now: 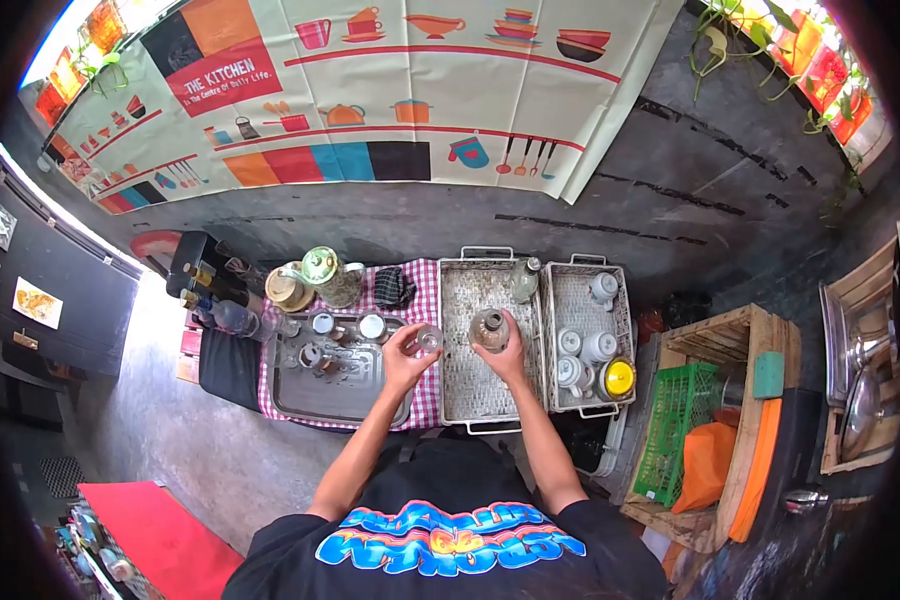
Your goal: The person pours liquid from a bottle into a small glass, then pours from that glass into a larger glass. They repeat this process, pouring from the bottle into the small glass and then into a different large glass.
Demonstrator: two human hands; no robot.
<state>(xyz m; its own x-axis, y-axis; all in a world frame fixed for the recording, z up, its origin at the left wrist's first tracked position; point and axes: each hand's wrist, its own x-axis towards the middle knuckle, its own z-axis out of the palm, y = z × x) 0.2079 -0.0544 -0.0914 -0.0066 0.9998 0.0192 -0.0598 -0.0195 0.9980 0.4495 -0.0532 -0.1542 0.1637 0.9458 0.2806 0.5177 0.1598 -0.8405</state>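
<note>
My left hand [404, 362] pinches a small round clear glass piece [430, 339], perhaps a little cup or a lid; its exact kind is too small to tell. My right hand [507, 356] is wrapped round a clear glass bottle [488, 328], held over the left woven tray [460, 390]. The bottle's neck points up toward me, and the two things are apart. Another clear bottle [525, 280] stands at that tray's far right corner. To the left of my left hand is a grey metal tray [305, 395] with several small cups and metal pieces on it.
A second woven tray [592, 397] holds white mugs and a yellow-lidded pot [617, 378]. Jars [338, 280] and dark bottles [232, 318] stand at back left on the checked cloth [425, 280]. At right is a wooden crate [715, 335] with a green basket [675, 430].
</note>
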